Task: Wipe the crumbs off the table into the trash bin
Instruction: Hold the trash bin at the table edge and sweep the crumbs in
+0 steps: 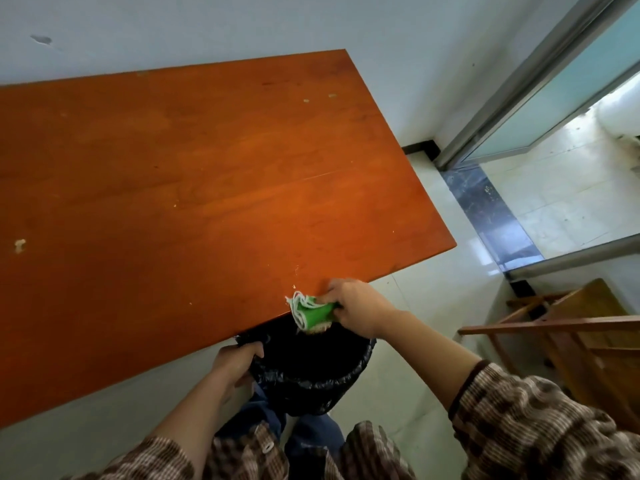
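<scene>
While the right hand (358, 306) grips a bunched green cloth (313, 311) at the near edge of the worktop (207, 168), the left hand (235, 358) holds the rim of the black-lined trash bin (308, 381) just beneath.

- Step: sweeping crumbs over the edge.
- Cloth: long axis roughly left-right in view, white-fringed end pointing left.
- Outstanding: crumbs (19, 244) remain far left; the next move probably needs a long reach.
</scene>
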Action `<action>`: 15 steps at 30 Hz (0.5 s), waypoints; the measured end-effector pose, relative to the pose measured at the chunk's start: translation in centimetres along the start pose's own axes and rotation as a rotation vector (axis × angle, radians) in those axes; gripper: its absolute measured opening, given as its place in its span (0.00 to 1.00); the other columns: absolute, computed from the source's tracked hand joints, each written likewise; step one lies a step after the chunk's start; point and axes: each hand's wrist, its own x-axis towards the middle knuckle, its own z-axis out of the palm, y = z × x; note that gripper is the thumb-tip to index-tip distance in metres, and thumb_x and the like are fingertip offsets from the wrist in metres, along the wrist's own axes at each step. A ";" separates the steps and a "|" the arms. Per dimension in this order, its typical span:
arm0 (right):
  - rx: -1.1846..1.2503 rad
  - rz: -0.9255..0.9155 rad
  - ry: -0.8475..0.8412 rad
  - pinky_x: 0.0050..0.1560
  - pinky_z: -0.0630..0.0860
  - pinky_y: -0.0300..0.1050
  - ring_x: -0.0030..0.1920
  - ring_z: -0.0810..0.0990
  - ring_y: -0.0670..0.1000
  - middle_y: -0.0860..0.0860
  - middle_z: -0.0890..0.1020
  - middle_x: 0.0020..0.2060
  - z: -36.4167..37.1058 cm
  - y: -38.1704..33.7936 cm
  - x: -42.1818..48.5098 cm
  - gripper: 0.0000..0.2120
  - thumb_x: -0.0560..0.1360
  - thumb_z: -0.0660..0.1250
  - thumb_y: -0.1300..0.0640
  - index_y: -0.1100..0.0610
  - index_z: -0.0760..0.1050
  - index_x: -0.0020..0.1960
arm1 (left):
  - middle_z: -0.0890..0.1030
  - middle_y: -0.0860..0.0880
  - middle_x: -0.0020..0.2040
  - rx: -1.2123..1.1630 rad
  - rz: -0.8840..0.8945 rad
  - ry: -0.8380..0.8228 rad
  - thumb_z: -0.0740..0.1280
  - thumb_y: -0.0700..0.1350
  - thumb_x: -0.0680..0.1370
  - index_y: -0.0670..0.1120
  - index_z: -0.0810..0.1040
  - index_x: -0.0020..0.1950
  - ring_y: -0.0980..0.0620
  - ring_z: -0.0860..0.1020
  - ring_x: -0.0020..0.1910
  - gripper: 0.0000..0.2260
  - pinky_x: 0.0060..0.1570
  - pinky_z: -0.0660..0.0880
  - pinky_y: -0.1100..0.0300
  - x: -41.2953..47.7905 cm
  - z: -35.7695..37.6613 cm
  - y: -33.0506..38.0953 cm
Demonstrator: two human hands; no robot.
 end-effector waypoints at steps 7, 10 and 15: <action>0.407 0.222 0.326 0.40 0.75 0.45 0.39 0.79 0.51 0.53 0.83 0.42 -1.9 0.9 -0.3 0.12 0.71 0.68 0.63 0.53 0.82 0.52 | 0.78 0.43 0.42 0.014 0.018 -0.018 0.70 0.43 0.62 0.40 0.77 0.44 0.44 0.78 0.41 0.13 0.43 0.77 0.51 0.2 -0.3 -0.1; 0.483 0.288 0.399 0.45 0.78 0.50 0.45 0.82 0.54 0.53 0.84 0.45 -3.0 1.4 1.6 0.16 0.73 0.67 0.62 0.51 0.79 0.59 | 0.79 0.43 0.43 0.013 0.026 0.001 0.69 0.41 0.66 0.40 0.77 0.45 0.44 0.79 0.42 0.09 0.46 0.79 0.51 0.4 -0.7 -0.2; 0.347 0.311 0.359 0.39 0.75 0.44 0.41 0.80 0.54 0.56 0.83 0.51 -2.7 0.3 6.4 0.19 0.76 0.62 0.62 0.52 0.74 0.66 | 0.76 0.43 0.42 0.031 0.027 0.006 0.70 0.43 0.67 0.41 0.75 0.43 0.44 0.78 0.44 0.09 0.43 0.77 0.51 0.9 -1.9 -1.0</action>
